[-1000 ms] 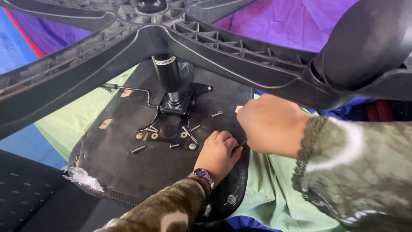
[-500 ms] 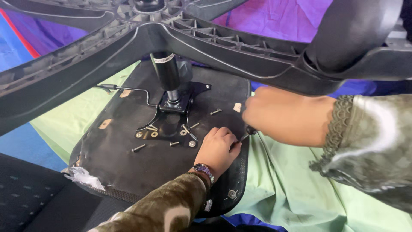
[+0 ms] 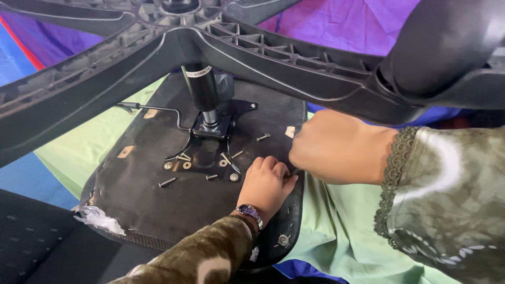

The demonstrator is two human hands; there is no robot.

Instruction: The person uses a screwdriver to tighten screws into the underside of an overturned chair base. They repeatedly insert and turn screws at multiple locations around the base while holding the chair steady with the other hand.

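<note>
Both hands bunched at the seat's right edge

So the seat (image 3: 158, 210) lies underside up, black fabric facing the camera, on a green sheet (image 3: 336, 242). Left hand (image 3: 265, 185) rests on the fabric near the right edge, fingers curled under, knuckles up. Right hand (image 3: 336, 147) sits just beside it, fingers drawn in around something thin at the edge, can't tell what. The two hands nearly touch. Loose screws (image 3: 167, 182) and washers (image 3: 187, 165) are scattered left of the left hand, around the metal plate (image 3: 210, 129) where the gas cylinder (image 3: 201, 87) stands. The star base (image 3: 252, 52) hangs right overhead, one arm crossing just above the right hand, so headroom is tight. More open fabric toward the near-left corner, where a torn white bit (image 3: 97, 218) sticks out.
</note>
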